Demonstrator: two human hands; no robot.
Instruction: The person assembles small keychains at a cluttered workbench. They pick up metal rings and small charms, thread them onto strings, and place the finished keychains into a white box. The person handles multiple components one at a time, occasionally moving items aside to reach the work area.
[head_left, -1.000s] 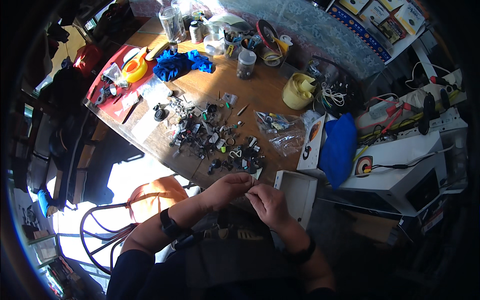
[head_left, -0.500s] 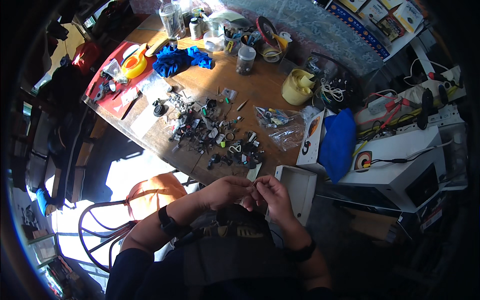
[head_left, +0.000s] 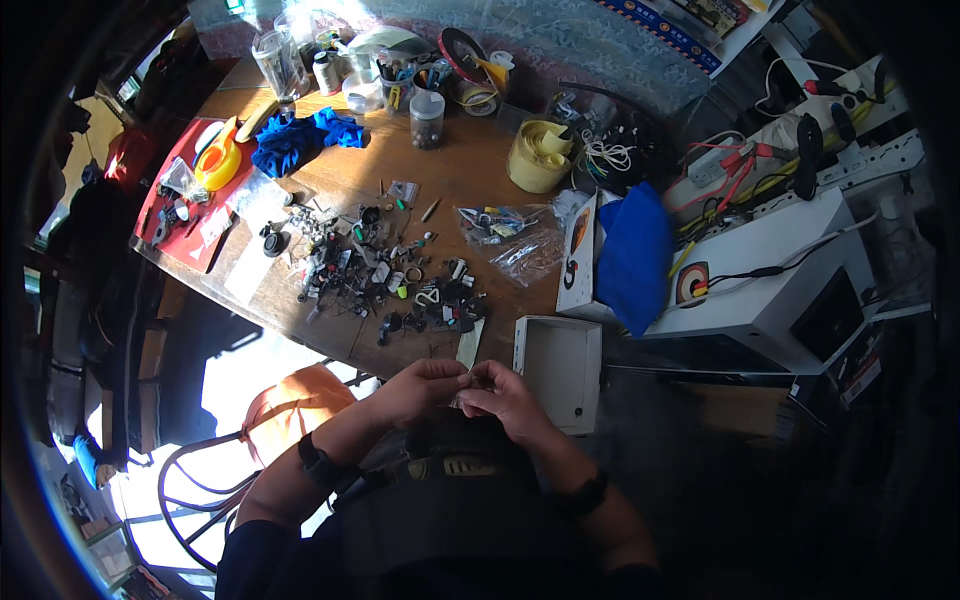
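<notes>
Brown wooden table (head_left: 470, 165) bears a loose heap of small black, white and metallic parts (head_left: 336, 250) beyond the hands. The left hand (head_left: 418, 388) and right hand (head_left: 505, 402) meet fingertip to fingertip before its front edge, fingers bent inward. Any piece between them is too small and covered to make out, so I cannot tell what either grips. A pale flat strip (head_left: 471, 342) lies just past the fingertips. An open white rectangular box (head_left: 562, 362) sits beside the right hand, which hides its near-left corner. Farther right, a blue cloth (head_left: 640, 262) drapes over a white carton (head_left: 577, 265), partly covering it; behind the crumpled clear plastic bag (head_left: 525, 255) stands a yellow roll (head_left: 535, 170). Deep shadow swallows the lower right.
</notes>
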